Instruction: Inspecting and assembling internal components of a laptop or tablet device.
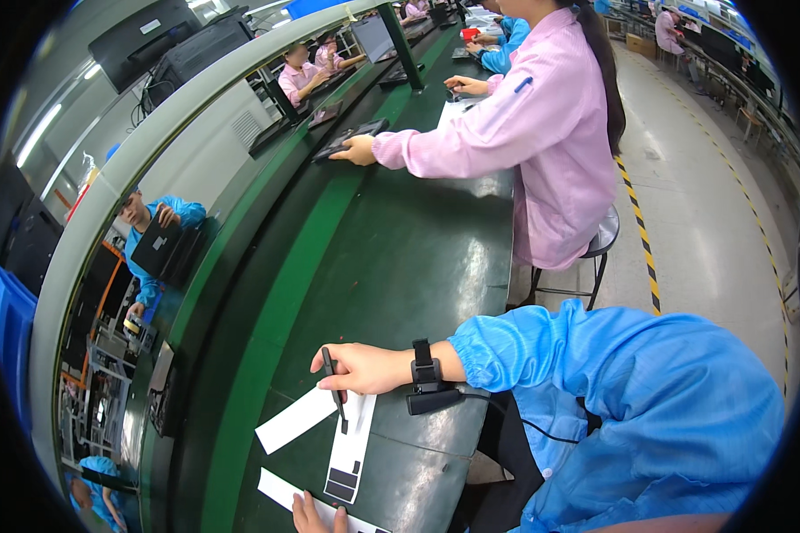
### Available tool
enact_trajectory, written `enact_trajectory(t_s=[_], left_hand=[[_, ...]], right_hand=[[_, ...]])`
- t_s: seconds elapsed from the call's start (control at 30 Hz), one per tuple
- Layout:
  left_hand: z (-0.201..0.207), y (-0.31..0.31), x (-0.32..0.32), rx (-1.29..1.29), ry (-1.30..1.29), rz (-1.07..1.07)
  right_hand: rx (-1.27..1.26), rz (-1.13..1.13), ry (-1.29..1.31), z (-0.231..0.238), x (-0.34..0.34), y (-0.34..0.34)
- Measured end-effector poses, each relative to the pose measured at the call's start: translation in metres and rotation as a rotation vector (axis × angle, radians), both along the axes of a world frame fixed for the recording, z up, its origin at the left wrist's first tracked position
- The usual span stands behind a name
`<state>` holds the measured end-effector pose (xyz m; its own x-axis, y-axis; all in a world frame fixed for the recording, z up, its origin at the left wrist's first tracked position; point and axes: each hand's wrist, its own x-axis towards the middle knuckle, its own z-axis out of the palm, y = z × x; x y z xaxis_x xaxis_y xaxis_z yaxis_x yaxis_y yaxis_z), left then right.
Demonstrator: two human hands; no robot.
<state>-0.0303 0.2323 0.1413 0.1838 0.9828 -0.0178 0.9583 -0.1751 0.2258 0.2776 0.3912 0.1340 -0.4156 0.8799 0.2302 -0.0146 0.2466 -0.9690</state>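
My right hand [364, 368] is closed around slim black tweezers [333, 377], which point down over a white backing strip [354, 444]. Several black rectangular pieces [340, 485] show at that strip's near end. Partly under the same hand lies a second white strip [302, 421], slanting to the left. At the lower edge only the fingers of my left hand [316, 515] show, a little apart and resting on a third white strip [280, 487]. The rest of that hand is out of the picture. A black band with a small device [431, 400] sits on my right wrist.
The strips lie on a dark green workbench [391, 266] with a lighter green lane along its left. A person in pink [551, 133] sits ahead, one hand on a dark flat device [351, 138]. Across the line a person in blue [182, 213] holds a dark panel [157, 244].
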Motion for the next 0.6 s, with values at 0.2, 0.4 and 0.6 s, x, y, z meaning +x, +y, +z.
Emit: enact_trajectory(t_s=[0.2,0.4,0.6], left_hand=[[0.000,0.000,-0.001,0.004,-0.014,-0.004],[-0.007,0.003,-0.003,0.025,-0.082,0.044],[-0.028,0.002,-0.009,0.130,-0.071,0.128]], right_hand=[[0.013,-0.013,0.003,0.000,-0.001,-0.001],[-0.040,-0.001,0.008,0.010,0.004,-0.007],[0.021,-0.009,0.043,0.004,0.002,-0.003]])
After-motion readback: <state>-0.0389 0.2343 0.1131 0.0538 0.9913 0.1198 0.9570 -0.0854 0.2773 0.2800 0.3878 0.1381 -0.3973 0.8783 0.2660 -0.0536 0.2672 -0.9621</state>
